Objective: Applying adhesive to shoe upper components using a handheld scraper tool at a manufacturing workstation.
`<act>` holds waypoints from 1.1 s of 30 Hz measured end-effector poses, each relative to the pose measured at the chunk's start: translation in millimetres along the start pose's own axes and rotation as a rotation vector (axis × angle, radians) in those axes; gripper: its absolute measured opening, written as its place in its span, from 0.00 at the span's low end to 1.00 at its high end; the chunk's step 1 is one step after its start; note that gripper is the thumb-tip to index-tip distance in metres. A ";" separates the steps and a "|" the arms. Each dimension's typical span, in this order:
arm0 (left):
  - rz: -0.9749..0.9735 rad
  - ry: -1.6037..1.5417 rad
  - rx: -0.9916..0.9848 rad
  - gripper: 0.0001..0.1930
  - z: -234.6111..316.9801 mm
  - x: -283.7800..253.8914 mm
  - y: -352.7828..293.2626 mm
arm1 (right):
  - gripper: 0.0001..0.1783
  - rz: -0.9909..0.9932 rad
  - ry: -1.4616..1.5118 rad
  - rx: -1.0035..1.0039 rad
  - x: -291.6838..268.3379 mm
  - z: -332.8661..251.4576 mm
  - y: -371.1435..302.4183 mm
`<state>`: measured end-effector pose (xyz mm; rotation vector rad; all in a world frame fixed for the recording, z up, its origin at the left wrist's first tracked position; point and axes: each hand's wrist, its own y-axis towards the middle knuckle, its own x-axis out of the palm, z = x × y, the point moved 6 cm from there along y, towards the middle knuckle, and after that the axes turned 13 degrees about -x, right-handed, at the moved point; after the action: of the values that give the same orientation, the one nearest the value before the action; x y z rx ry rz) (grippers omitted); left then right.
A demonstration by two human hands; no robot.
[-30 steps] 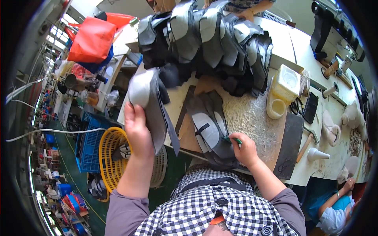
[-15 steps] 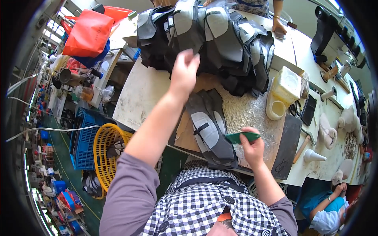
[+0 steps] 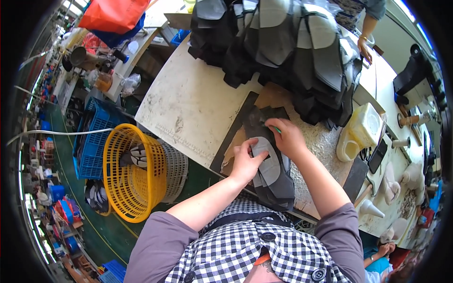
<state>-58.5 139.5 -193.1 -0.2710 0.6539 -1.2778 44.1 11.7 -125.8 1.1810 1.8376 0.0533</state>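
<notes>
A stack of dark grey cut shoe pieces [image 3: 275, 181] with pale grey patches lies on the worktable before me. Over the patch of the top piece, my left hand [image 3: 247, 161] is bent, thumb and fingers closing at its surface; what they grip, if anything, is too small to make out. My right hand [image 3: 289, 137] is closed round a slim green hand tool [image 3: 277, 129], mostly hidden by the fingers. Its fingertips are low over the far end of the stack. Beyond both hands rises a large heap of similar dark pieces [image 3: 278, 52].
A yellowish plastic container [image 3: 363, 127] stands right of the work, near a dark phone [image 3: 377, 157] and a white cone-shaped bottle [image 3: 371, 208]. Yellow [image 3: 160, 162] and blue baskets [image 3: 96, 155] are at left. A co-worker's hand [image 3: 364, 49] is at the far right.
My left hand has come back from the heap down onto the stack. My right hand has moved up and left with the green tool to the stack's far end. The view has shifted.
</notes>
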 end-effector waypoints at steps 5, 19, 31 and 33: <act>0.021 0.017 0.012 0.28 7.1 -0.5 -5.9 | 0.14 0.003 -0.019 -0.027 -8.4 9.1 16.3; 0.050 -0.319 -0.100 0.28 -11.9 6.0 -4.4 | 0.11 -0.063 0.448 0.330 -47.2 -5.0 -53.5; -0.107 -0.431 -0.171 0.28 -1.6 7.9 -66.3 | 0.10 0.695 -0.275 0.442 -214.2 59.0 -181.6; -0.092 -0.421 -0.256 0.25 -12.2 11.8 -64.1 | 0.10 0.667 -0.235 0.480 -208.7 69.3 -187.6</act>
<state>-115.0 111.9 -172.1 -0.7656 0.4441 -1.1744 -13.3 -271.3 -115.5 2.0069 1.2146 -0.1526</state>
